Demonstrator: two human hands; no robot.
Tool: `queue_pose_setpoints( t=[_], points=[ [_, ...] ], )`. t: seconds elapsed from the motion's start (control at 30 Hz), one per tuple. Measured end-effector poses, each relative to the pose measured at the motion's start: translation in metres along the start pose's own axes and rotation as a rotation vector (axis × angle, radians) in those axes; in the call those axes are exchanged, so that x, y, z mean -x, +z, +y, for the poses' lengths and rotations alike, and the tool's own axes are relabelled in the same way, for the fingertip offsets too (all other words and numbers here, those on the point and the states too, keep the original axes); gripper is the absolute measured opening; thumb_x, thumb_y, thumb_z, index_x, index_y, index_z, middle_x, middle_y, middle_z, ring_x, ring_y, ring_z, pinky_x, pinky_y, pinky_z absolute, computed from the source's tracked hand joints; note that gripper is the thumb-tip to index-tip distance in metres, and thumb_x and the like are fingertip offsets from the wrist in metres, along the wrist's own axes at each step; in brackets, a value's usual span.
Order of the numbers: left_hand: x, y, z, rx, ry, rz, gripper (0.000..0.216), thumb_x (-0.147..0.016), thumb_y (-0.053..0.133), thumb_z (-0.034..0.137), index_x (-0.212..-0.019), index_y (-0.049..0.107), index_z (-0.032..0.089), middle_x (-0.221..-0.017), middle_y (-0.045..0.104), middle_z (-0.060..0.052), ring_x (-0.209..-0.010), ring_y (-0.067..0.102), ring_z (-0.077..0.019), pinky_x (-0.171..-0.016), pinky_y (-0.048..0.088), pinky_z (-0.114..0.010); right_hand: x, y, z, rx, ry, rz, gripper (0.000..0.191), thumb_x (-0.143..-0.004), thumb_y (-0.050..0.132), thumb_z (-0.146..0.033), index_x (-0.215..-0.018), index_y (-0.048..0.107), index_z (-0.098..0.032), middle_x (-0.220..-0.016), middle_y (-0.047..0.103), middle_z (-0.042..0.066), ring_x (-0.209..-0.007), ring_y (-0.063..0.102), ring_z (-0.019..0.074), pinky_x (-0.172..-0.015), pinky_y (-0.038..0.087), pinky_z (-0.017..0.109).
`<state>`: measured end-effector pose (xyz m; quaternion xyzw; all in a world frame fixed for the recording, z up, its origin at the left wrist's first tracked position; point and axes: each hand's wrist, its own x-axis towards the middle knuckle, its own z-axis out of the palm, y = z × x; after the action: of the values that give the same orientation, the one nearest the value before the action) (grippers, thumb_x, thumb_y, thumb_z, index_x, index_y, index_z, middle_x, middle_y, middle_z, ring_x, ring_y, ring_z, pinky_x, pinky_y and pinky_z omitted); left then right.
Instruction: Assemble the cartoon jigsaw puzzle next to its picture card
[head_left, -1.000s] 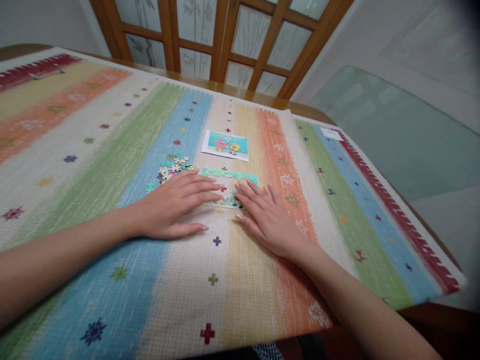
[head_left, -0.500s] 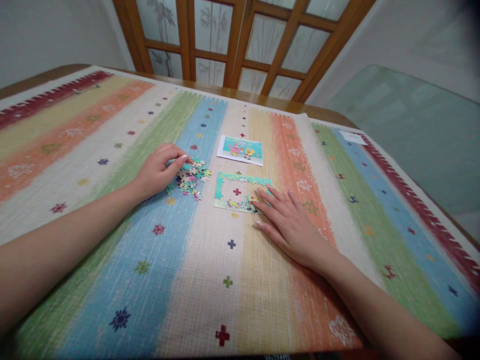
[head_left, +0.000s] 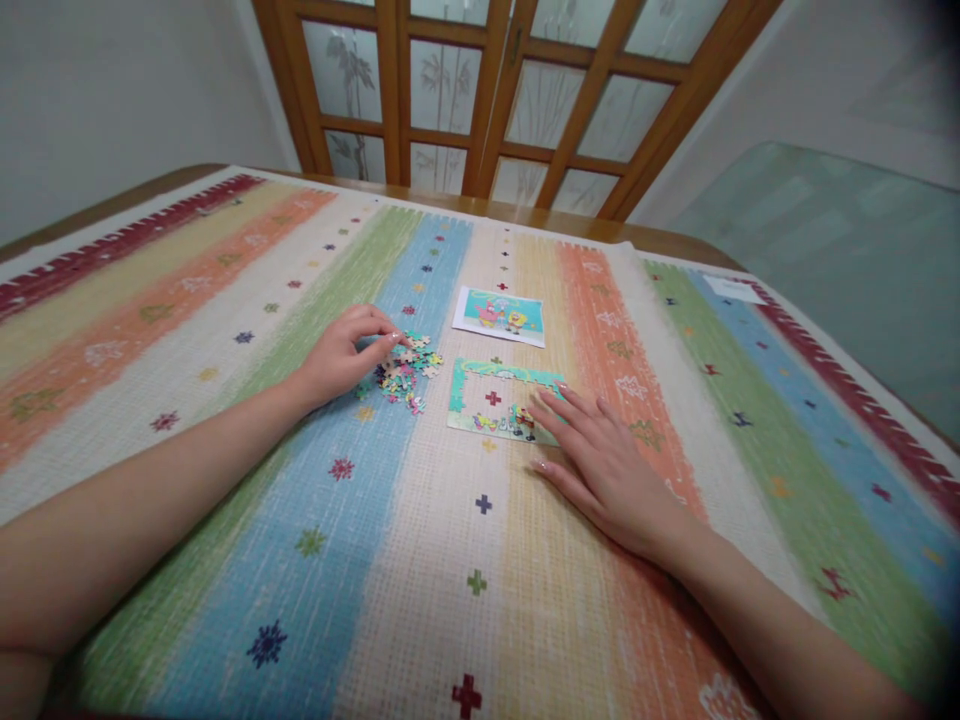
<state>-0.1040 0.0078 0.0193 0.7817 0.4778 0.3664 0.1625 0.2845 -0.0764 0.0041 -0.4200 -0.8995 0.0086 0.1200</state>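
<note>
A part-built jigsaw frame (head_left: 480, 400) lies on the striped cloth (head_left: 375, 560), its middle still bare. My right hand (head_left: 600, 462) rests flat on the cloth, fingers stretched out, fingertips touching the frame's right lower corner. To the frame's left sits a heap of loose puzzle pieces (head_left: 409, 370). My left hand (head_left: 341, 352) curls over the heap's left edge, thumb and fingertips pinched together at the pieces; whether a piece is in the pinch I cannot make out. A small reference picture card (head_left: 499, 315) lies just beyond the frame.
The cloth covers a wooden table (head_left: 660, 240) whose far edge shows below a wooden lattice door (head_left: 480, 90). A white label (head_left: 731, 288) sits at the cloth's far right edge. A glass tabletop (head_left: 840, 250) stands to the right.
My left hand left the jigsaw frame and moved left to the loose pieces, closing into a pinch. My right hand stayed flat at the frame. The view tilted up slightly.
</note>
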Motion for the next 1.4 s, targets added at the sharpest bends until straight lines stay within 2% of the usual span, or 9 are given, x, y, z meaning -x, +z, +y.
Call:
queue_pose_setpoints(
  t=[0.13, 0.27, 0.33, 0.5, 0.67, 0.73, 0.9, 1.13, 1.4],
  points=[
    [-0.0008, 0.0004, -0.0060, 0.014, -0.072, 0.061, 0.035, -0.099, 0.055, 0.048, -0.093, 0.077, 0.022, -0.100, 0.071, -0.007, -0.097, 0.066, -0.0230, -0.099, 0.052, -0.042, -0.0005, 0.0007, 0.0022, -0.003, 0.005, 0.010, 0.065, -0.109, 0.046, -0.051, -0.169, 0.029, -0.032, -0.170, 0.044, 0.010, -0.160, 0.035, 0.0303, -0.128, 0.030, 0.066],
    [-0.0007, 0.0015, -0.0069, 0.026, -0.069, 0.069, 0.036, -0.099, 0.055, 0.048, -0.093, 0.078, 0.021, -0.099, 0.071, -0.007, -0.097, 0.066, -0.0233, -0.100, 0.051, -0.042, 0.0002, 0.0012, 0.0016, 0.020, 0.008, -0.017, 0.051, -0.109, 0.047, -0.051, -0.157, 0.051, -0.033, -0.169, 0.046, 0.008, -0.160, 0.034, 0.0327, -0.126, 0.031, 0.069],
    [-0.0004, 0.0019, -0.0053, 0.012, -0.046, 0.049, 0.037, -0.100, 0.055, 0.049, -0.094, 0.079, 0.021, -0.098, 0.071, -0.007, -0.097, 0.066, -0.0236, -0.101, 0.051, -0.043, 0.0004, 0.0009, 0.0003, 0.018, 0.009, -0.021, 0.050, -0.109, 0.047, -0.051, -0.155, 0.053, -0.032, -0.169, 0.046, 0.008, -0.160, 0.035, 0.0329, -0.126, 0.031, 0.070],
    [-0.0001, 0.0017, -0.0015, -0.030, -0.003, 0.004, 0.040, -0.101, 0.053, 0.051, -0.095, 0.079, 0.021, -0.100, 0.070, -0.006, -0.099, 0.065, -0.0242, -0.102, 0.050, -0.044, -0.0010, -0.0020, 0.0005, -0.030, 0.030, 0.065, 0.066, -0.108, 0.050, -0.049, -0.168, 0.029, -0.032, -0.165, 0.050, 0.011, -0.157, 0.040, 0.0317, -0.126, 0.033, 0.066],
    [-0.0002, 0.0017, -0.0031, -0.026, -0.025, 0.013, 0.039, -0.100, 0.054, 0.052, -0.097, 0.079, 0.021, -0.101, 0.071, -0.007, -0.100, 0.066, -0.0247, -0.102, 0.050, -0.044, -0.0026, -0.0055, 0.0034, -0.048, 0.072, 0.158, 0.072, -0.107, 0.052, -0.042, -0.171, 0.021, -0.029, -0.161, 0.054, 0.016, -0.152, 0.047, 0.0331, -0.123, 0.041, 0.063],
    [-0.0003, 0.0018, -0.0041, -0.028, -0.032, 0.010, 0.040, -0.100, 0.053, 0.052, -0.097, 0.078, 0.022, -0.101, 0.071, -0.007, -0.100, 0.066, -0.0247, -0.102, 0.050, -0.044, -0.0030, -0.0061, 0.0026, -0.057, 0.065, 0.144, 0.069, -0.107, 0.052, -0.042, -0.170, 0.025, -0.029, -0.161, 0.054, 0.015, -0.153, 0.047, 0.0323, -0.124, 0.041, 0.062],
    [-0.0005, 0.0015, -0.0046, -0.031, -0.029, 0.008, 0.040, -0.100, 0.054, 0.053, -0.097, 0.078, 0.022, -0.101, 0.071, -0.007, -0.099, 0.066, -0.0247, -0.101, 0.050, -0.044, -0.0034, -0.0055, -0.0011, -0.018, 0.050, 0.023, 0.041, -0.109, 0.051, -0.045, -0.145, 0.062, -0.029, -0.162, 0.054, 0.011, -0.157, 0.040, 0.0344, -0.124, 0.036, 0.067],
    [-0.0006, 0.0018, -0.0052, -0.018, -0.026, 0.014, 0.040, -0.100, 0.054, 0.052, -0.096, 0.078, 0.020, -0.099, 0.071, -0.007, -0.098, 0.066, -0.0245, -0.100, 0.051, -0.043, -0.0022, -0.0050, 0.0009, -0.058, 0.056, 0.108, 0.051, -0.108, 0.051, -0.043, -0.156, 0.049, -0.026, -0.158, 0.057, 0.015, -0.154, 0.044, 0.0326, -0.124, 0.038, 0.065],
    [-0.0004, 0.0018, -0.0052, -0.017, -0.045, 0.018, 0.039, -0.100, 0.054, 0.051, -0.097, 0.078, 0.021, -0.100, 0.070, -0.006, -0.099, 0.065, -0.0242, -0.101, 0.050, -0.043, -0.0023, -0.0039, 0.0017, -0.074, 0.050, 0.095, 0.052, -0.108, 0.052, -0.043, -0.158, 0.048, -0.030, -0.157, 0.058, 0.013, -0.152, 0.047, 0.0326, -0.122, 0.040, 0.065]
  ],
)
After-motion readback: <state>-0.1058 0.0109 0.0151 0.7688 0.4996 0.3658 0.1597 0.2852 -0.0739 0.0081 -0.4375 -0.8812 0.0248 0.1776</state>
